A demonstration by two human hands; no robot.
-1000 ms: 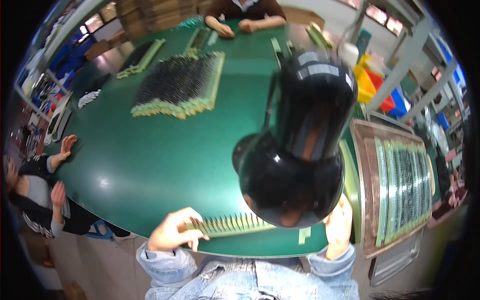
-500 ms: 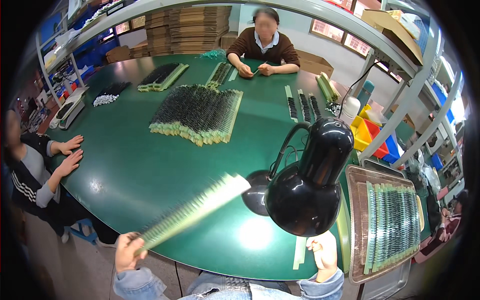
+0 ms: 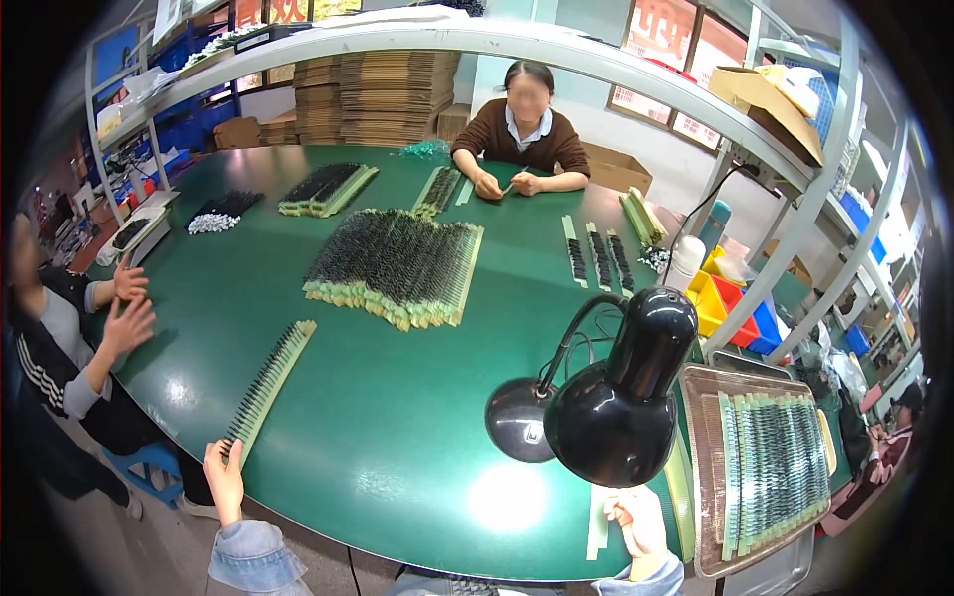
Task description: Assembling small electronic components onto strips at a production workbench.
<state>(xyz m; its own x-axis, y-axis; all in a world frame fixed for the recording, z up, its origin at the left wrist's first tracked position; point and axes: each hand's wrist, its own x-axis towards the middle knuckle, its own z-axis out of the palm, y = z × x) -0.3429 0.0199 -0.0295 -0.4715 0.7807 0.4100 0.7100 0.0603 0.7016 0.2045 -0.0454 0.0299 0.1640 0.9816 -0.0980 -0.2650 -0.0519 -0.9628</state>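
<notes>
At the table's near left edge, my left hand [image 3: 227, 475] pinches the lower end of a pale green strip [image 3: 266, 387] lined with small dark parts. That strip points away from me, at or just above the green tabletop. Under the lamp, my right hand [image 3: 641, 521] is closed, its fingertips pressed together; whatever they hold is too small to make out. Beside those fingers lies a short, bare pale green strip [image 3: 597, 526]. A large block of similar strips [image 3: 393, 268] sits side by side farther up the table.
A black desk lamp [image 3: 616, 417] stands over my right hand. To the right is a brown tray [image 3: 705, 477] of strips. Far right are coloured bins [image 3: 730, 308]. One co-worker [image 3: 522, 149] sits opposite, another person's hands [image 3: 127, 308] are at left. A metal shelf frame [image 3: 477, 35] spans above.
My left hand has swung the strip leftward, from slanting toward the lamp to pointing up the table. The person at left has raised their hands off the tabletop. My right hand stays nearly in place.
</notes>
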